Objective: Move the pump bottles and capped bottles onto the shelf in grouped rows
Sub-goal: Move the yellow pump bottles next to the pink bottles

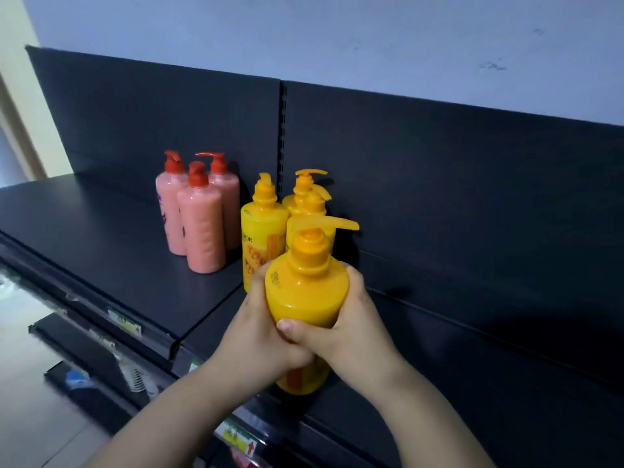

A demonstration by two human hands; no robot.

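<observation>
Nearest: both hands wrapped round one yellow pump bottle [305, 292], left hand [266, 336] on its left flank, right hand [351, 329] on its right, fingers [354, 280] curled firmly about the body, right thumb laid across the front. Holds it upright over the front part of the dark shelf [439, 383], just behind the price-tag strip [236, 437]; base either resting or just clear, impossible to tell.

Looks full, so probably fairly heavy. Seems stiff and glossy in the wall, likely slippery in a damp palm (hence, perhaps, the two-handed hold). Best taken round the wide body or under the shoulder, never by the pump spout [337, 224], jutting to the right and apt to turn or snag. Hardly fragile, but tall enough to tip if set down on an edge.

Just beyond, close-packed: three more yellow pump bottles [261, 238], as far as can be told, the nearest almost touching the held one. To their left, slightly apart: three pink pump bottles [202, 231] with red pumps, likewise bunched.

Plenty of bare shelf to the right of the yellow group, and a broad stretch left of the pink. Worth minding: the front lip close under the held bottle, the seam [216, 309] between the two shelf boards, and farthest off the back panel [439, 163].
</observation>
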